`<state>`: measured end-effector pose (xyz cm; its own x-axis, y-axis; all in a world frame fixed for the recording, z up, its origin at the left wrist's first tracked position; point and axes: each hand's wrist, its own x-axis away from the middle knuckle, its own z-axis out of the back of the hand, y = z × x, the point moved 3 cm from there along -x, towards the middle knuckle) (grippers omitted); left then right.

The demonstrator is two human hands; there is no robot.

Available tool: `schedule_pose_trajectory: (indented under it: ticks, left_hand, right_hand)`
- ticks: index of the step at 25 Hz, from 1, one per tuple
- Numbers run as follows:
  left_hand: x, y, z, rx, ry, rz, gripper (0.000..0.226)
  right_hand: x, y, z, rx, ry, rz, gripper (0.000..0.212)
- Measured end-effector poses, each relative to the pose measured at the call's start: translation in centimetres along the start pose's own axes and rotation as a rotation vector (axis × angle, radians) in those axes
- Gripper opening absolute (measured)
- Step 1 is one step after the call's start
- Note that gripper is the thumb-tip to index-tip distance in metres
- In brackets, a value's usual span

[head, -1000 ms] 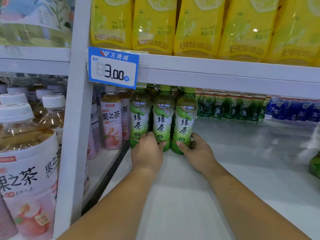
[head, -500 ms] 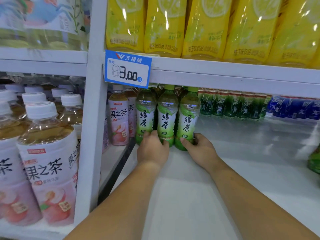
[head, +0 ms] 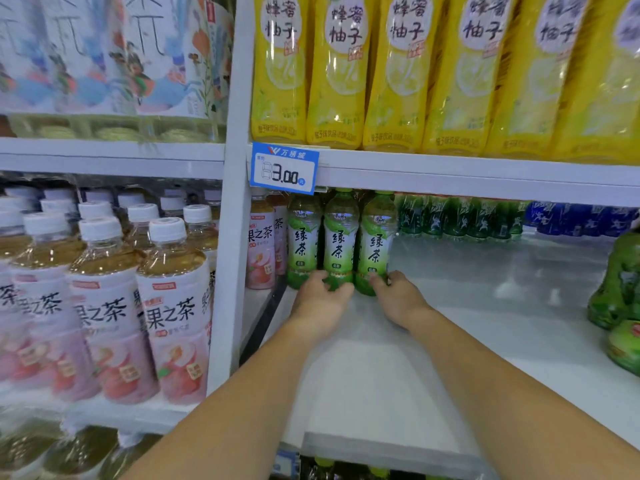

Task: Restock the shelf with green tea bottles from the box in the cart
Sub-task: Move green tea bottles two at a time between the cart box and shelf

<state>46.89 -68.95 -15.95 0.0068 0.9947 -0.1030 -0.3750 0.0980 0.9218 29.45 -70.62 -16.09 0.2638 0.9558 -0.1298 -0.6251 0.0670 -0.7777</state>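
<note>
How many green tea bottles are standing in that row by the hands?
3: left green tea bottle, middle green tea bottle, right green tea bottle, side by side at the left end of the shelf. More may hide behind them.

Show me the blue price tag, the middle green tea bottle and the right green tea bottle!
blue price tag (head: 284,174): head view, on the printed 3.00.
middle green tea bottle (head: 338,244): head view, on its white label.
right green tea bottle (head: 375,247): head view, on its white label.
</note>
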Motion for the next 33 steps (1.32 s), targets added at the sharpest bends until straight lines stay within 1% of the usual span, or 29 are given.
schedule_pose_trajectory:
  ticks: [1, 4, 5, 8, 9, 13, 17, 19, 22, 26, 29, 33]
  left_hand:
    - [0.7, -0.1, 0.1, 0.026, -0.012, -0.003, 0.065]
    - [2.7, -0.1, 0.6, 0.111, 0.006, -0.045, 0.039]
    - [3.5, -0.1, 0.8, 0.123, 0.002, -0.064, 0.041]
    - [5.8, -0.2, 1.8, 0.108, -0.044, -0.075, 0.072]
    - [6.7, -0.2, 2.1, 0.106, -0.076, -0.076, 0.077]
    - [10.1, 0.1, 3.2, 0.081, -0.173, -0.106, 0.063]
    - [13.1, 0.8, 4.2, 0.033, -0.213, -0.096, 0.053]
    - [14.6, 1.0, 4.5, 0.015, -0.225, -0.064, 0.051]
    - [17.6, 1.4, 5.3, 0.014, -0.277, 0.061, 0.050]
    - [21.7, 3.0, 6.7, -0.039, -0.349, 0.181, 0.052]
    - [24.3, 5.1, 7.5, -0.051, -0.424, 0.277, 0.054]
    - [28.8, 9.4, 8.9, -0.173, -0.557, 0.340, 0.060]
  right_hand:
    - [0.9, -0.1, 0.3, -0.030, 0.007, -0.011, 0.055]
    - [4.0, 0.1, 1.3, -0.215, 0.032, -0.028, 0.049]
    - [5.2, 0.3, 1.8, -0.279, 0.041, -0.032, 0.045]
    - [9.0, 0.6, 3.2, -0.364, 0.007, -0.016, 0.045]
    - [10.3, 0.7, 3.5, -0.359, -0.016, -0.002, 0.046]
    - [15.1, 0.8, 4.8, -0.304, -0.111, 0.048, 0.046]
    - [18.5, 1.2, 5.9, -0.280, -0.182, 0.005, 0.043]
    - [19.8, 1.5, 6.5, -0.276, -0.201, -0.046, 0.043]
    - [22.9, 1.6, 7.9, -0.273, -0.248, -0.186, 0.042]
    - [26.7, 0.7, 10.9, -0.256, -0.305, -0.345, 0.045]
    - [29.2, -0.1, 13.4, -0.220, -0.351, -0.438, 0.048]
    - [34.5, -2.2, 16.8, -0.262, -0.344, -0.604, 0.050]
